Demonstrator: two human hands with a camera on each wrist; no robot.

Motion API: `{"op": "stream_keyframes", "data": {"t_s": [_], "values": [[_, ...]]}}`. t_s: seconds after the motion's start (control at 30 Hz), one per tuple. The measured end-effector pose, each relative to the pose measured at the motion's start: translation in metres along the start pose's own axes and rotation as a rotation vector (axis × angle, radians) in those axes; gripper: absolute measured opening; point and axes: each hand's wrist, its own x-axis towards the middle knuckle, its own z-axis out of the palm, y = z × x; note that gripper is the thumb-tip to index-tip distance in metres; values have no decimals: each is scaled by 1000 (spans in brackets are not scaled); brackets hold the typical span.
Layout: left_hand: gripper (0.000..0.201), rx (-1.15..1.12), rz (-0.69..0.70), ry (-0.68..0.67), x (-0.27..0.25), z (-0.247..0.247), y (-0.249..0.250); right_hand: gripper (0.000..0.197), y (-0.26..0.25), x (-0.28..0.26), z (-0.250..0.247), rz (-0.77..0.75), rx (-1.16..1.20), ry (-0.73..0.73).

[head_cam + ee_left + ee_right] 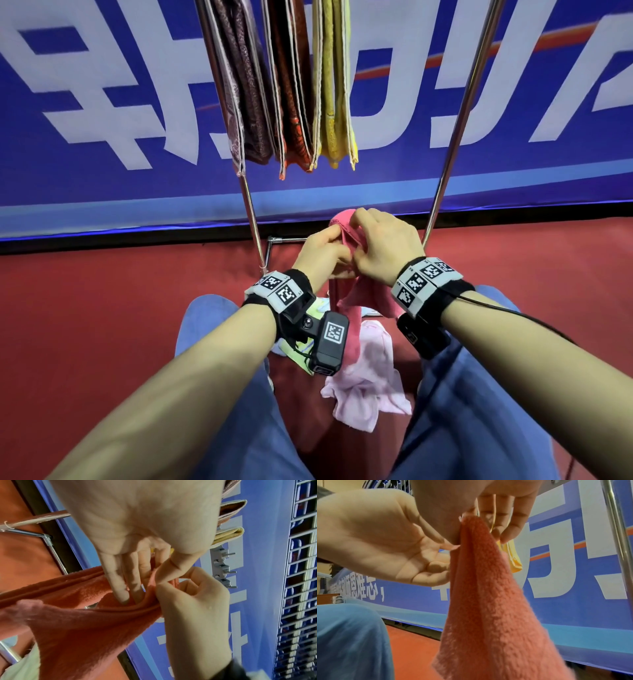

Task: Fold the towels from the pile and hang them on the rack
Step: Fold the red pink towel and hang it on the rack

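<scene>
A pink towel (pixel 346 301) hangs bunched between both hands, low in front of the rack (pixel 252 219). My left hand (pixel 337 241) pinches its upper edge, thumb bent over the cloth and fingers tucked into a fold (pixel 145 588). Right beside it, my right hand (pixel 357 226) pinches the same top edge between thumb and fingers (pixel 481 524). In the right wrist view the pink towel (pixel 488 601) drops in a narrow cone below the two hands. The pile on the floor shows a pale pink towel (pixel 366 377) and a green-yellow one (pixel 297 349).
On the rack above hang a brown towel (pixel 239 85), an orange-brown towel (pixel 291 85) and a yellow towel (pixel 334 85), side by side. The right chrome pole (pixel 442 192) slants up. My blue-trousered knees (pixel 212 329) flank the pile. A blue banner wall (pixel 102 102) stands behind on the red floor.
</scene>
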Motion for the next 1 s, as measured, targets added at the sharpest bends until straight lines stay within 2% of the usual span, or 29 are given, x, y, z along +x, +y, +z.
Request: {"op": "stream_keyframes", "data": {"t_s": [0.13, 0.27, 0.47, 0.73, 0.87, 0.93, 1.0], "values": [[15, -54, 41, 79, 1, 0, 4, 39, 1, -5, 6, 21, 19, 18], [5, -83, 95, 106, 6, 1, 7, 39, 4, -11, 13, 77, 79, 25], [11, -128, 118, 134, 7, -4, 11, 40, 3, -21, 15, 89, 133, 34], [4, -220, 85, 132, 3, -5, 13, 36, 3, -25, 20, 62, 197, 14], [6, -119, 94, 147, 4, -6, 9, 35, 1, -29, 25, 26, 224, 6], [21, -35, 107, 154, 4, -6, 4, 34, 1, -32, 28, -32, 243, -8], [24, 29, 122, 160, 2, -7, 2, 30, 3, -35, 31, -78, 271, -45]]}}
